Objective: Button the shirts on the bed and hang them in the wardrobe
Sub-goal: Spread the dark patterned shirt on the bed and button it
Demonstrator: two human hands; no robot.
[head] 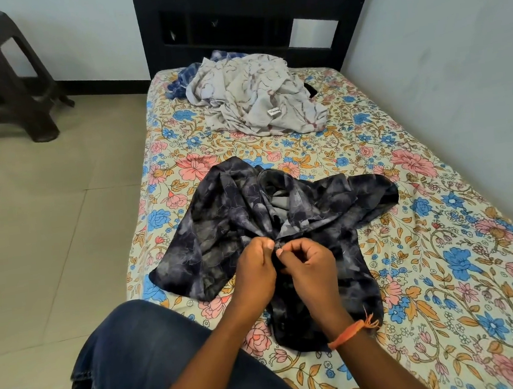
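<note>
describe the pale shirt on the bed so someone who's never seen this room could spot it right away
Start at the bed with the floral sheet and look to its far end, by the black headboard. The crumpled pale grey shirt with faint reddish streaks lies heaped there, over a blue checked cloth. It is the only light garment; the dark navy patterned shirt lies nearer.

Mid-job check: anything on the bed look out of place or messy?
Only the crumpled pale shirt heaped near the headboard, over a blue checked garment. Both hands pinch the dark shirt at its placket.
</note>
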